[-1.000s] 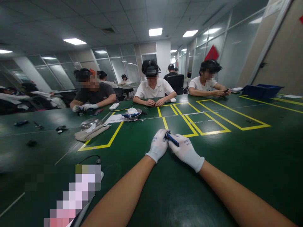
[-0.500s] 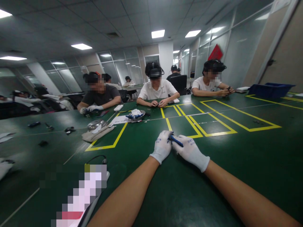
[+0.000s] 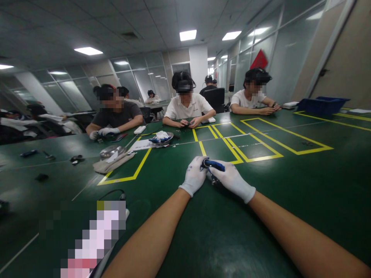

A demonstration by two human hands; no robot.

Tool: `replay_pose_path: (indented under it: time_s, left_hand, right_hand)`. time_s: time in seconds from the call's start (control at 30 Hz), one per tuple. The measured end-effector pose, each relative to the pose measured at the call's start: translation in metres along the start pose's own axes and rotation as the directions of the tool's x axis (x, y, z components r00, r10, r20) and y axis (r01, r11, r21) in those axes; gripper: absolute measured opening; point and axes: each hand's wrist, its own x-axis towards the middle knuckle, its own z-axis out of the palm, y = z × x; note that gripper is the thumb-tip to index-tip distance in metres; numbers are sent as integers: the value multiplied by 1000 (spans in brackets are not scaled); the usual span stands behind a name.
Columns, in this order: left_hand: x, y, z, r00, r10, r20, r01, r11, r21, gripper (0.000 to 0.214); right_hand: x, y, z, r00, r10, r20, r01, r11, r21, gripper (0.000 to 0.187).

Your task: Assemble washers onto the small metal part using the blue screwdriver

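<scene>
Holding the blue-handled tool (image 3: 219, 166) in the right hand (image 3: 235, 181), with the left hand (image 3: 194, 175) closed on its end, over the bench (image 3: 214, 235). Probably in mid-handling, not yet set down; cannot tell any finished portion.

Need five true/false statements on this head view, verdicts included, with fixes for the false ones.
1. The white-gloved right hand and white-gloved left hand both hold a blue-and-black handheld object. True.
2. The glossy green table is marked with red tape. False: the tape outlines are yellow.
3. A dark-blue plastic bin stands at the table's far right. True.
4. The co-worker in the dark-grey shirt is bare-handed. False: that co-worker wears white gloves.
5. The co-worker directly opposite wears a white shirt. True.
</scene>
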Motion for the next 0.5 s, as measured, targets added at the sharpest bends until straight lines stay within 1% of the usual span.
replay_pose_path:
  time_s: [0.07,0.13,0.2,0.27,0.37,0.5]
  left_hand:
    - [1,1,-1,1000,-12,-9,12,1000,-4,35]
    - [1,0,-1,999,-24,-23,24,1000,-1,33]
    - [1,-1,-1,999,-30,-32,30,1000,-2,32]
    - [1,-2,0,999,-28,-32,28,1000,-1,31]
    - [1,-2,2,1000,-20,-23,21,1000,11,33]
    - [1,-1,2,1000,-10,-12,10,1000,14,34]
  right_hand:
    - [-2,1,-4,997,-21,-68,19,999,-35,22]
    - [-4,-3,-6,990,-93,-109,83,993,-87,21]
    - [-7,-8,-6,981,-167,-95,158,983,-96,20]
    - [-10,-14,-3,975,-207,-75,201,976,-81,18]
    - [-12,-19,2,976,-212,-44,208,974,-89,15]
    - [-13,-20,3,984,-179,-3,179,981,-72,16]
